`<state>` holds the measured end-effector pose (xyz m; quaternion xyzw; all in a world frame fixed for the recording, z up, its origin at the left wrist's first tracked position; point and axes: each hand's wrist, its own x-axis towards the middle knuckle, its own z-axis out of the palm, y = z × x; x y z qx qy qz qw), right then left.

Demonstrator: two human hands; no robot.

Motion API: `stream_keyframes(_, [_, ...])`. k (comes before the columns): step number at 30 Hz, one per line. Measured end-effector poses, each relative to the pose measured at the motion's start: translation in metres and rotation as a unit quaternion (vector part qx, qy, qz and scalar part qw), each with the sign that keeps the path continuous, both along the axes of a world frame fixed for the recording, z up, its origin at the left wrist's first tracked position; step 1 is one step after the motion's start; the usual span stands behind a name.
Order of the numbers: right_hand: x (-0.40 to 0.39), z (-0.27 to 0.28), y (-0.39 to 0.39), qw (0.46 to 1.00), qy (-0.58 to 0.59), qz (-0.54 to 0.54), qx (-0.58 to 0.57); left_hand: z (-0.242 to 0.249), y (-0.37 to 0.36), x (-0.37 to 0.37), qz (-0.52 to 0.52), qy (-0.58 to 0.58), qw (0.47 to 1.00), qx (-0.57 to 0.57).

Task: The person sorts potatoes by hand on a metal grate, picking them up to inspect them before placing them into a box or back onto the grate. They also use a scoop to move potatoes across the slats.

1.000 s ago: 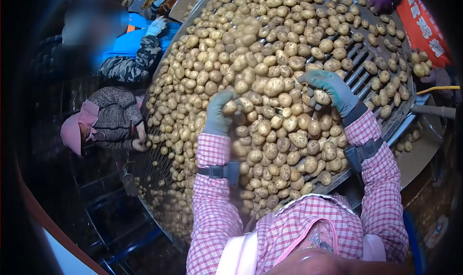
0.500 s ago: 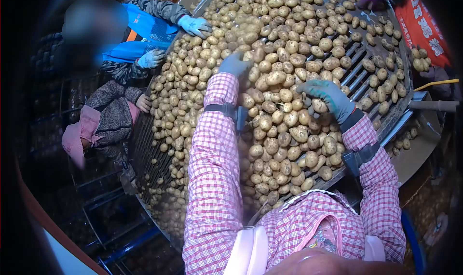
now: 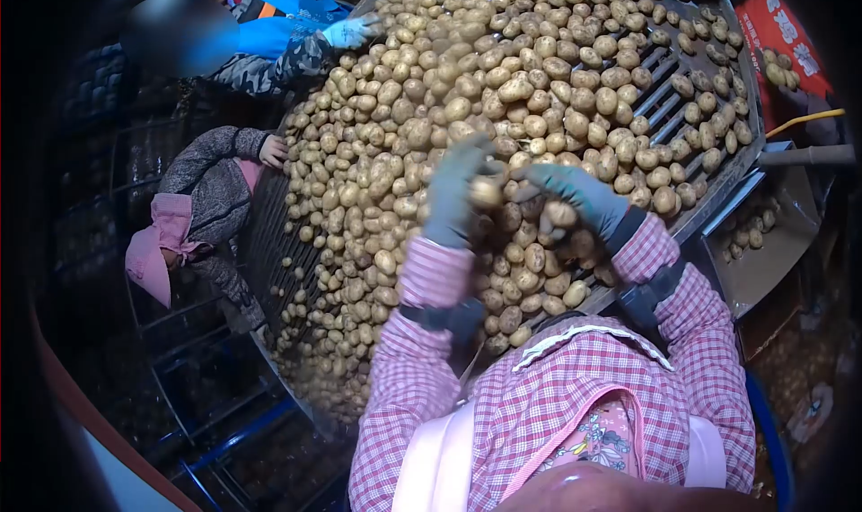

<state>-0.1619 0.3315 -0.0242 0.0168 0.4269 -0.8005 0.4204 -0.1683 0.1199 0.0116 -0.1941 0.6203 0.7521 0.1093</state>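
Note:
A thick layer of dusty potatoes [image 3: 386, 166] covers a slatted metal sorting table [image 3: 660, 104]. My left hand [image 3: 456, 193], in a grey-green glove and smeared by motion, curls around a potato [image 3: 486, 194] just above the heap. Close by on the right, my right hand [image 3: 584, 198] wears a similar glove. Its fingers and thumb close around another potato [image 3: 561, 213]. The two hands face each other near the front of the heap, with more potatoes beneath them.
A co-worker's gloved hand [image 3: 352, 31] reaches in at upper left. Below it, another person's bare hand [image 3: 273, 150] touches the table's left edge. A cardboard box [image 3: 772, 270] with potatoes stands at right, near a red bag [image 3: 781, 45] and a grey bar [image 3: 808, 155].
My left hand has drawn back toward my body and now holds a potato. My right hand has moved left and nearer to me. The co-worker's hands at upper left have shifted upward.

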Motion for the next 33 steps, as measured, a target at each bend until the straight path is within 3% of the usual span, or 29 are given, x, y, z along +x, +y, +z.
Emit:
stream_keyframes(1, [0.011, -0.005, -0.003, 0.997, -0.054, 0.042, -0.023, -0.02, 0.013, 0.02, -0.033, 0.018, 0.999, -0.004])
stream_keyframes(2, [0.023, -0.019, -0.007, 0.99, -0.107, 0.083, -0.045, -0.018, 0.025, 0.035, -0.122, 0.111, 0.977, -0.133])
stream_keyframes(4, [0.042, -0.032, -0.012, 0.995, -0.069, 0.02, -0.069, -0.014, 0.021, 0.032, -0.129, 0.215, 0.934, -0.254])
stream_keyframes(6, [0.055, -0.019, -0.008, 0.996, -0.076, 0.01, -0.033, -0.026, -0.009, 0.0, -0.066, 0.211, 0.886, -0.407])
stream_keyframes(8, [0.065, -0.011, 0.005, 0.992, -0.11, 0.004, -0.066, -0.058, -0.042, -0.037, -0.124, 0.229, 0.757, -0.599])
stream_keyframes(11, [0.073, -0.014, 0.016, 0.981, -0.162, -0.039, -0.095, -0.085, -0.044, -0.064, -0.171, 0.144, 0.711, -0.667])
stream_keyframes(13, [0.075, -0.004, 0.025, 0.971, -0.18, -0.102, -0.123, -0.059, -0.039, -0.067, -0.083, 0.073, 0.921, -0.375])
stream_keyframes(14, [0.077, -0.001, 0.03, 0.963, -0.189, -0.137, -0.137, -0.048, -0.037, -0.066, -0.038, 0.029, 0.977, -0.205])
stream_keyframes(15, [0.077, -0.006, 0.034, 0.96, -0.172, -0.155, -0.156, -0.05, -0.034, -0.06, 0.009, 0.019, 0.999, -0.031])
stream_keyframes(18, [0.07, -0.022, 0.045, 0.962, -0.104, -0.211, -0.142, -0.026, 0.002, -0.003, -0.058, -0.038, 0.98, 0.189])
stream_keyframes(20, [0.071, -0.006, 0.047, 0.947, -0.122, -0.234, -0.184, -0.032, 0.03, 0.027, -0.103, -0.033, 0.969, 0.224])
stream_keyframes(21, [0.073, -0.015, 0.048, 0.941, -0.111, -0.24, -0.211, -0.025, 0.05, 0.04, -0.124, -0.037, 0.979, 0.161])
stream_keyframes(22, [0.08, -0.015, 0.048, 0.932, -0.162, -0.241, -0.216, -0.016, 0.068, 0.051, -0.24, -0.034, 0.951, 0.19])
stream_keyframes(24, [0.092, -0.043, 0.048, 0.924, -0.171, -0.262, -0.219, -0.026, 0.089, 0.078, -0.197, -0.012, 0.98, 0.015])
stream_keyframes(27, [0.111, -0.04, 0.064, 0.894, -0.219, -0.215, -0.325, -0.011, 0.098, 0.103, -0.219, -0.002, 0.976, 0.005])
stream_keyframes(31, [0.144, -0.05, 0.095, 0.912, -0.141, -0.266, -0.279, -0.007, 0.1, 0.121, -0.215, -0.016, 0.976, 0.013])
stream_keyframes(32, [0.153, -0.043, 0.107, 0.902, -0.135, -0.343, -0.225, -0.015, 0.097, 0.123, -0.215, -0.003, 0.976, 0.044])
stream_keyframes(33, [0.161, -0.033, 0.117, 0.884, -0.129, -0.416, -0.172, -0.029, 0.083, 0.122, -0.257, 0.028, 0.966, -0.006])
